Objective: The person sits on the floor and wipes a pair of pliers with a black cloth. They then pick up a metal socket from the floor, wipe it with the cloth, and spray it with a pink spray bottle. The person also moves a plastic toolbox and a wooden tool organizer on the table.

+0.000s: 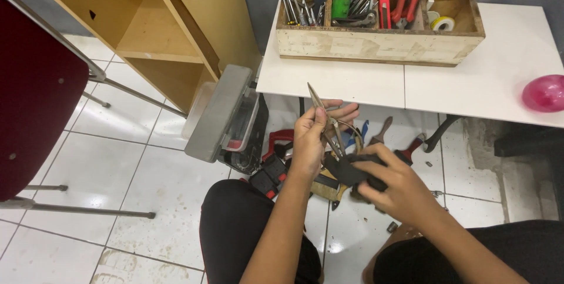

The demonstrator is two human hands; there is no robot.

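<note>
Nearest the camera, two knees in dark trousers (247, 231) are seen at the bottom edge, cut off by the frame. Just above them, the left hand (311, 137) is closed around a pair of long-nosed pliers (326, 121), whose tip is pointed up and to the left. The right hand (390, 181) is wrapped over a dark cloth (349, 169), which is pressed against the pliers' handles; the fingers are curled shut on it, and the lower ends of the handles are hidden beneath.

Under the hands, a heap of tools (376, 137) is spread on the tiled floor (147, 166): red, blue and brown handles are partly covered, so their kinds are hard to make out. To the left, a grey case (220, 113) is propped open against a wooden shelf unit (158, 25). At the far left, a red chair (35, 96) on metal legs is cut off.

Farther away, a white worktop (411, 78) is set over the heap, and the floor behind is blocked by it. On it, a wooden box (376, 40) crowded with tools is carried, with a roll of tape (442, 23) in its right-hand compartment. At the right edge, a pink round object (544, 93) is partly cut off.
</note>
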